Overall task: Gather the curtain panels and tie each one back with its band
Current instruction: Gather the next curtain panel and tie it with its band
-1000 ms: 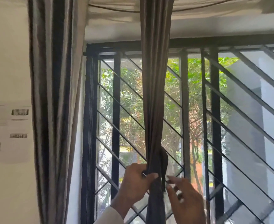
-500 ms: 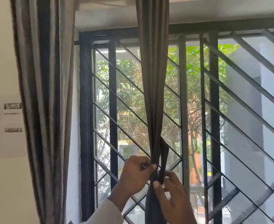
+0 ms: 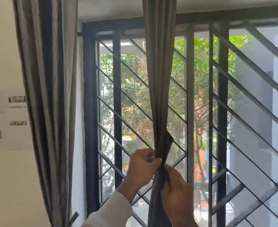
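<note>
- Left hand (image 3: 140, 167): raised in front of the window, back of the hand toward the camera, fingers curled, thumb and forefinger pinching the gathered grey-brown fabric curtain panel (image 3: 159, 79) at its narrowest point. A white sleeve (image 3: 108, 210) covers the forearm, which enters from the bottom edge.
- Right hand (image 3: 176, 190): just below and right of the left hand, fingers curled around the dark fabric tie-back band (image 3: 167, 145) and the bunched panel below the pinch. Exact finger placement is hidden behind the cloth.
- The two hands are close together, nearly touching, on either side of the panel.
- Gathered panel: hangs from the top edge of the window, near its middle, narrowing to a tight bundle at the hands, then falling on past the bottom edge of the view.
- Band: a loop of it stands up just above the hands on the panel's right side, against the cloth.
- Second grey striped curtain panel (image 3: 48, 104): hangs loose at the left edge of the window, well apart from the hands, untied.
- Behind: black metal window grille (image 3: 118, 99) with upright and diagonal bars; green trees (image 3: 135, 89) beyond the glass.
- Left wall: white paper sheet (image 3: 7, 120) with blurred print, partly overlapped by the striped panel.
</note>
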